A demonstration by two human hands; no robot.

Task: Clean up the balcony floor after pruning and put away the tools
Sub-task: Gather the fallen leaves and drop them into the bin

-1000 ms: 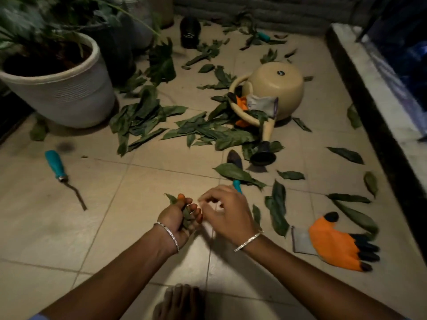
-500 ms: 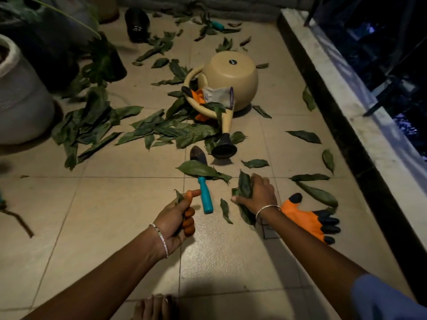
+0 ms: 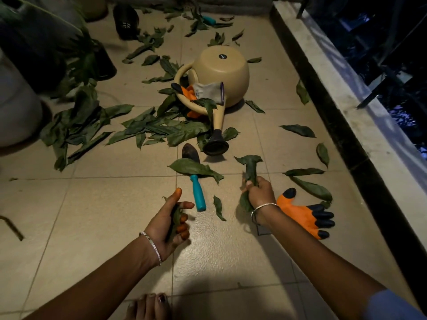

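Observation:
Green cut leaves (image 3: 147,129) lie scattered over the beige tiled floor. My left hand (image 3: 169,221) is closed around a few leaves, thumb up. Further right, my right hand (image 3: 260,191) grips a bunch of leaves (image 3: 250,168) lifted off the floor. Between the hands lies a trowel with a teal handle (image 3: 198,195), a large leaf across its blade. An orange and black glove (image 3: 302,214) rests flat just right of my right wrist. A beige watering can (image 3: 221,75) lies on its side further back, with a second glove (image 3: 198,92) tucked in its handle.
A white planter (image 3: 13,112) and dark pots (image 3: 126,18) stand at the left and back. A raised stone ledge (image 3: 346,88) with railing runs along the right. Another teal tool handle (image 3: 209,19) lies by the far wall. My bare foot (image 3: 150,306) is at the bottom edge.
My right hand closed on the leaves by the orange glove and lifted them off the floor. My left hand keeps its leaves. The view has shifted right.

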